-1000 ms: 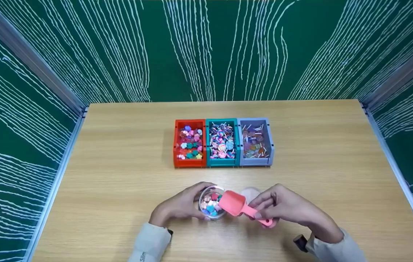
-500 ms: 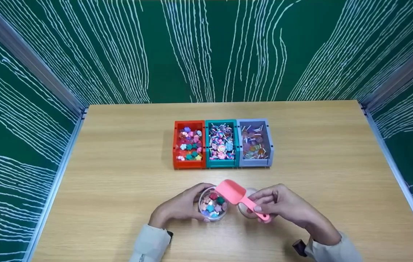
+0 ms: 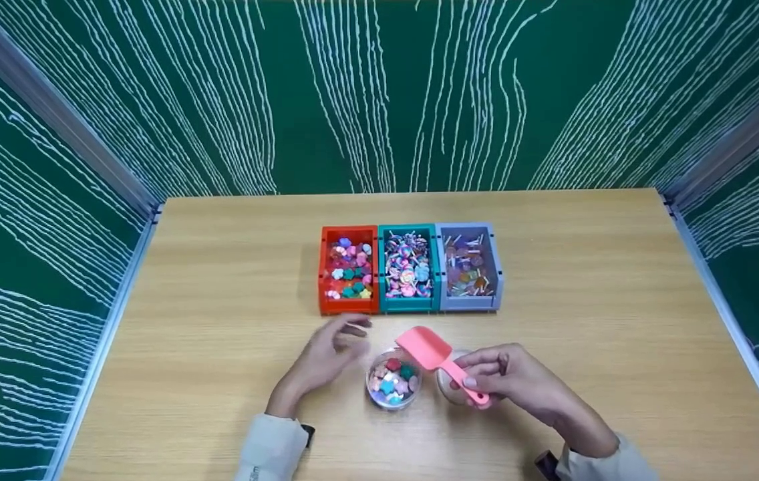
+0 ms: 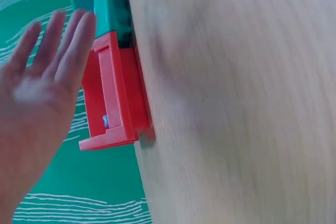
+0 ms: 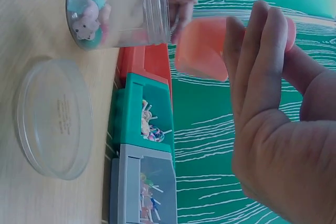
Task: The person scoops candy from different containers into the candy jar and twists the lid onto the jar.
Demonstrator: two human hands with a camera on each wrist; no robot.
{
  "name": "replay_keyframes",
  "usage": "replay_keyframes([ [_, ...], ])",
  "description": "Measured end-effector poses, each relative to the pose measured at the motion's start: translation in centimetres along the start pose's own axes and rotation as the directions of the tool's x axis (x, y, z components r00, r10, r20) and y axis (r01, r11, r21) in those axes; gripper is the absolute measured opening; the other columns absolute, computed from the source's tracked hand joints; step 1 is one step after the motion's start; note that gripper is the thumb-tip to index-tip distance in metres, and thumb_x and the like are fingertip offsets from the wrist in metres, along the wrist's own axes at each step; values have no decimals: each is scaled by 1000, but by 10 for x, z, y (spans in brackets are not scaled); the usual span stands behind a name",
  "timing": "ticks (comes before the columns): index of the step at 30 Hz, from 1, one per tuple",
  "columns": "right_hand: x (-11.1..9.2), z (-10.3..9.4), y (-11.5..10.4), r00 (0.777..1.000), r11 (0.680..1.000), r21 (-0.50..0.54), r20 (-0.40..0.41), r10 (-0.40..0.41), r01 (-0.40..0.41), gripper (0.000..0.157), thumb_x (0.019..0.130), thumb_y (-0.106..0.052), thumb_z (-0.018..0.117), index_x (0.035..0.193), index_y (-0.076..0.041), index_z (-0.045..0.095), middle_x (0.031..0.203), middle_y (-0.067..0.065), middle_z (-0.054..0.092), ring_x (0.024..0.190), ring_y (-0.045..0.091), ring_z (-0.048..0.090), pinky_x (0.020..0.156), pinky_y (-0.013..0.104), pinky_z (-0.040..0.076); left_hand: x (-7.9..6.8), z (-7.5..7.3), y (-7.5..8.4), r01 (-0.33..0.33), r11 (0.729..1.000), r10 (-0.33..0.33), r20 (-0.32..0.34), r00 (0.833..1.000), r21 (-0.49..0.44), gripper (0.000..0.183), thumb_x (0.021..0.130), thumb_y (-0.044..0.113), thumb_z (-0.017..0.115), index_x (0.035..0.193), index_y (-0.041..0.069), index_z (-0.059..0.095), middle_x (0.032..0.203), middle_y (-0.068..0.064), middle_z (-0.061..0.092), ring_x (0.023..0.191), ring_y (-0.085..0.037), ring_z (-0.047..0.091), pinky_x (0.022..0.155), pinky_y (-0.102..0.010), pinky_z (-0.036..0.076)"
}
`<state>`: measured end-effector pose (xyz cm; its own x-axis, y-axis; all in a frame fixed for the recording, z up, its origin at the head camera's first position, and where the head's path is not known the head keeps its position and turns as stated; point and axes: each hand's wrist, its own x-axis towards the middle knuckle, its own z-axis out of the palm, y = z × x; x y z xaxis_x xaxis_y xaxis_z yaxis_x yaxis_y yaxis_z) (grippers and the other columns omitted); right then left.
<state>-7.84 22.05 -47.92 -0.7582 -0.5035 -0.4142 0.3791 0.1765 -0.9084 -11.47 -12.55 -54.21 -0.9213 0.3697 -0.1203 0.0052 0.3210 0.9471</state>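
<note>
My right hand (image 3: pixel 510 377) pinches the handle of a pink scoop (image 3: pixel 425 347), held above the table with its bowl toward the upper left. No pieces show in the scoop's bowl. A clear jar (image 3: pixel 394 379) with small colourful charms in its bottom stands on the table between my hands. Just left of it, my left hand (image 3: pixel 327 354) is off the jar, fingers loosely spread and holding nothing; the left wrist view shows its bare palm (image 4: pixel 37 98). Partly under my right hand in the head view lies a clear round lid (image 5: pixel 55 119), flat on the table.
Three joined bins stand beyond the hands: a red bin (image 3: pixel 348 306) with flower-like charms, a green bin (image 3: pixel 409 304) with small lollipop charms, and a grey-purple bin (image 3: pixel 470 302) with clear stick pieces. Green walls (image 3: pixel 413 100) with white wavy lines rise behind the table.
My left hand has let go of the jar and moved up and left toward the red bin. The scoop has shifted slightly up, away from over the jar, still in my right hand.
</note>
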Motion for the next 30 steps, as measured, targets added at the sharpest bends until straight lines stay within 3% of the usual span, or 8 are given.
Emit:
replay_keyframes([
  [1,1,0,0,1000,1000,6,-8,0,0,43,98,-3,71,135,16,61,107,15,80,77,8,73,68,21,58,1,-1,0,-23,1000,22,-76,997,-2,42,105,23,68,142,5,59,135,-9,65,123,-29,63,106,-50,52],
  [3,2,1,0,1000,1000,17,-22,-6,6,43,99,-5,72,135,16,61,106,15,80,76,7,73,68,21,58,5,-2,0,-49,999,46,-230,972,-7,33,105,17,67,134,2,64,125,-11,69,114,-27,65,99,-45,55],
  [7,6,3,0,999,999,50,-39,-1,3,45,99,-7,72,136,16,60,104,14,80,76,7,73,68,22,60,14,-5,0,-72,997,57,-470,881,-14,24,102,8,67,124,-2,69,112,-13,71,103,-24,66,89,-34,55],
  [10,8,4,0,999,998,63,-44,-1,4,45,99,-7,72,136,16,60,102,11,81,75,6,73,67,22,60,19,-7,1,-55,998,32,-572,819,-23,22,101,6,67,121,-3,69,107,-12,71,97,-23,66,85,-29,55],
  [14,12,6,-1,999,998,65,-40,-22,24,45,99,-6,72,136,17,59,98,7,81,74,6,73,64,21,58,25,-10,1,-28,999,8,-633,774,-21,24,101,7,69,123,-4,68,109,-13,71,97,-25,66,87,-33,56],
  [19,17,5,-4,999,998,59,-46,-19,22,45,100,-8,72,137,14,60,94,6,81,71,7,71,58,20,53,31,-12,1,10,1000,-16,-662,749,-13,30,101,7,70,128,-2,64,121,-18,68,107,-30,65,97,-46,56],
  [22,21,5,-5,998,998,60,-57,-10,13,46,100,-9,72,138,13,60,100,8,81,74,9,73,60,20,53,35,-13,-1,33,999,-34,-669,742,-15,32,101,8,70,131,-1,62,127,-18,66,112,-33,64,101,-49,55],
  [30,35,2,-6,995,997,74,-97,-3,10,43,101,-5,70,138,14,60,110,17,79,84,15,77,75,26,62,45,-15,-5,124,992,-104,-647,755,-16,37,103,12,68,137,-2,61,128,-19,64,111,-32,65,101,-46,56],
])
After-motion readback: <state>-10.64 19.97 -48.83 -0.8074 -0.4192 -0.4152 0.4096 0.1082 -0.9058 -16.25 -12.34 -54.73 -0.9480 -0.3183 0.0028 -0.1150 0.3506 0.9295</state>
